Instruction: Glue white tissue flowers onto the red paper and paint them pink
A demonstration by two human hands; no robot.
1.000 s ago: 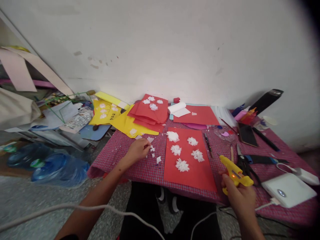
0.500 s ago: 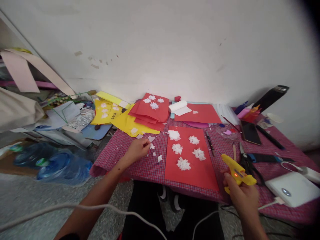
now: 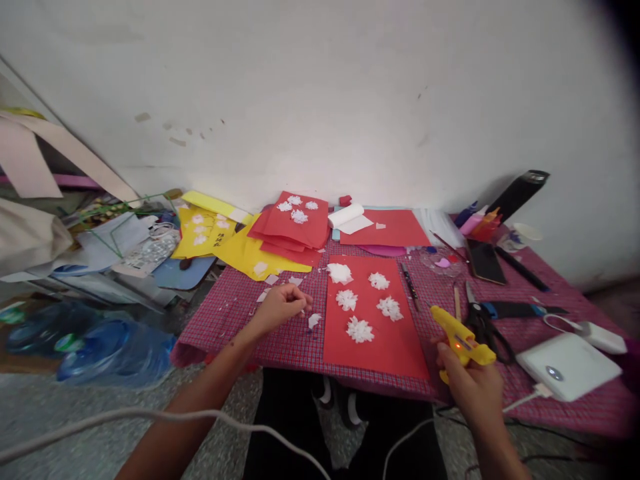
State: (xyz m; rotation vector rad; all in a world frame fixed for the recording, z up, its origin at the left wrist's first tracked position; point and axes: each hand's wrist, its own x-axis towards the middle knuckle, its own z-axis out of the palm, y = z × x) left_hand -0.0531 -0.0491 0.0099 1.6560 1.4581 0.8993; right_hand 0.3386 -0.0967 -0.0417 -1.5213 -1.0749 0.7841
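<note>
My right hand (image 3: 473, 380) is wrapped round a yellow glue gun (image 3: 459, 333) with a small orange light glowing on it, its nozzle pointing up and left beside the red sheet. My left hand (image 3: 281, 307) is closed in a pinch over the checked cloth, left of that sheet. A speck of white shows at the fingertips, too small to name. A white paper piece (image 3: 314, 322) lies just right of the fingers, and paper scraps (image 3: 271, 279) lie behind them. Several ruffled white paper flowers (image 3: 360, 329) sit on the red sheet (image 3: 387, 357).
Behind are stacked red papers (image 3: 313, 230), a yellow sheet (image 3: 240, 253) and a white roll (image 3: 346, 216). At right lie a pen (image 3: 410, 287), black scissors (image 3: 493, 330), a phone (image 3: 485, 261) and a white power bank (image 3: 567, 367). A cable (image 3: 165, 415) crosses in front.
My left hand has moved down and slightly right across the scraps, still pinched. The view has shifted a little; my right hand keeps hold of the glue gun.
</note>
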